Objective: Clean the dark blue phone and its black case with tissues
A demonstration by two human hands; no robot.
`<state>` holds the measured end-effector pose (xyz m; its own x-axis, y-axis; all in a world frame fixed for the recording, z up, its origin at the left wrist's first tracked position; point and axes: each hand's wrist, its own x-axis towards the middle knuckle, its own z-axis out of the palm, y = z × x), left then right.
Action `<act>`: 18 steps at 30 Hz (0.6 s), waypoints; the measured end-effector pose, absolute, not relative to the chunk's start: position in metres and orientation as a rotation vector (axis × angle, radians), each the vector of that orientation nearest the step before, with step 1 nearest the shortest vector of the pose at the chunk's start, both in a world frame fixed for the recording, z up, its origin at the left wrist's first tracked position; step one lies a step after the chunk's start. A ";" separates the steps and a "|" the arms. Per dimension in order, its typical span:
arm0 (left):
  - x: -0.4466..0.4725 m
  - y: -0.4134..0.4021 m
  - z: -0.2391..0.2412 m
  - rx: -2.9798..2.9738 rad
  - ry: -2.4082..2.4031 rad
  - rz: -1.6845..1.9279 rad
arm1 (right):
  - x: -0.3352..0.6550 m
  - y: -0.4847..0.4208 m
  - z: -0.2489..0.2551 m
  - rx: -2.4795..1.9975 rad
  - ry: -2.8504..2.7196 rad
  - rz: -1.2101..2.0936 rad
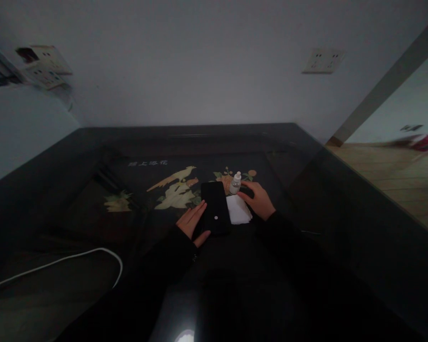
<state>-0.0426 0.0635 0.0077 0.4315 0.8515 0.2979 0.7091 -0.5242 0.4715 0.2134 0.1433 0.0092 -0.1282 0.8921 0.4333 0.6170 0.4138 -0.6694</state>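
Right hand, nearer to bottle, meets its right side, thumb and finger parted; whether grip is firm, cannot tell. Bottle stands nearly upright, just left of fingertips. Left hand, thumb and fingers spread, touches left edge of black slab, long axis pointing away from person. White sheets lie between slab and right hand. Dark table beneath.

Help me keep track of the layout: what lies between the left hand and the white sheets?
In the head view, a flat black object lies there, between the left hand and the white sheets.
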 end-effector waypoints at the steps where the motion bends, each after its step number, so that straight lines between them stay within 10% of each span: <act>1: -0.045 0.065 0.010 2.308 1.340 0.834 | 0.217 0.142 0.010 -1.302 -1.806 0.438; 6: -0.080 0.089 0.023 1.344 1.305 1.394 | 0.250 0.128 0.010 -1.375 -1.524 0.507; 18: -0.123 0.140 0.014 0.761 1.067 1.281 | 0.270 0.125 0.009 -1.404 -1.367 0.637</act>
